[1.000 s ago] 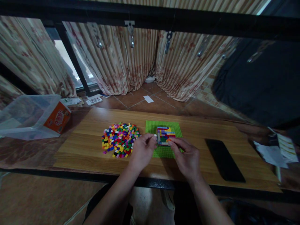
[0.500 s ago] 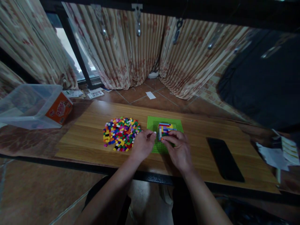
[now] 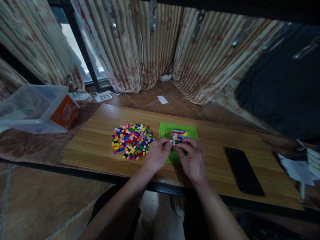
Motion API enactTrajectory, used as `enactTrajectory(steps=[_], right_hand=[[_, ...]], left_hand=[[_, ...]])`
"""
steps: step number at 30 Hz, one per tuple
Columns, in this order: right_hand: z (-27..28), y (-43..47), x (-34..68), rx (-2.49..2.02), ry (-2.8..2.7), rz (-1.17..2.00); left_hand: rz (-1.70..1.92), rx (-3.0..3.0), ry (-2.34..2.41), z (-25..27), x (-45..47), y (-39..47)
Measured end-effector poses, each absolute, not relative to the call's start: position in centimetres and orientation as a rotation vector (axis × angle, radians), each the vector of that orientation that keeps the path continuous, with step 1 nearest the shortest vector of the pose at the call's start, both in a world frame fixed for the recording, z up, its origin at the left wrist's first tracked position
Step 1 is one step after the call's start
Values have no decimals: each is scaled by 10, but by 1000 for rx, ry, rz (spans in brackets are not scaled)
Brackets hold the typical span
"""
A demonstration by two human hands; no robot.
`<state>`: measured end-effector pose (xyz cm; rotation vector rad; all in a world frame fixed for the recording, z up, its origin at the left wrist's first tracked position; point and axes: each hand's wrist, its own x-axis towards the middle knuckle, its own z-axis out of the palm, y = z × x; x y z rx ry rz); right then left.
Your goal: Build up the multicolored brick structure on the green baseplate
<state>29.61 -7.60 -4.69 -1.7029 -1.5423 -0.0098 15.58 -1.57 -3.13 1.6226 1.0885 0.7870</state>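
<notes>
On a green studded baseplate (image 3: 165,127) stands a low block of multicoloured toy bricks (image 3: 179,134), its near right part hidden by fingers. My left hand (image 3: 158,154) pinches a small white brick (image 3: 171,141) at the left near corner of the block. Just right of it, my right hand (image 3: 193,159) is closed, thumb and forefinger pinching a tiny orange brick (image 3: 174,146) against the block's near side. A heap of loose bricks in many colours (image 3: 132,140) lies on the wooden board left of the baseplate.
A black phone-like slab (image 3: 243,170) lies on the wooden board (image 3: 87,143) to the right. At far left stands a clear plastic bin (image 3: 32,125) with an orange label. White papers (image 3: 296,168) lie at far right. Striped curtains (image 3: 150,50) hang behind.
My left hand has moved right with the white brick, up close to my right fingers and the block. My right hand stays at the block. The whole view has shifted slightly.
</notes>
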Motion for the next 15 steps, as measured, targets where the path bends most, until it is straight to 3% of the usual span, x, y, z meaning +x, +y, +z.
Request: enactTrajectory(steps=[15], right_hand=[[-49,-80,294,-1683,-1637,-66]], left_hand=[[784,1628,1108,-28,155,-17]])
